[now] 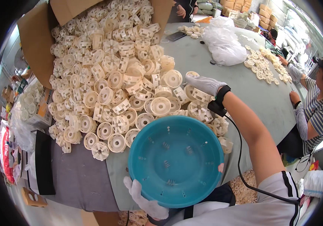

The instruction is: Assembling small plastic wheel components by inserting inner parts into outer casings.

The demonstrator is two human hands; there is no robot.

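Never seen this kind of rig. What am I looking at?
No robot: a person wearing gloves. The picture comes from a fisheye camera on their head, looking down, so straight edges bend. The left hand is against the near left side of a blue basin, apparently steadying it. The right hand is at the edge of a pile of off-white round parts; whether it grips one is unclear. The pile spreads from an open cardboard box onto the covered table. A co-worker is at right.

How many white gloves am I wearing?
2: one on your left hand, at the teal basin's lower-left side; one on your right hand, by the right side of the cream plastic hubs. Neither is hidden.
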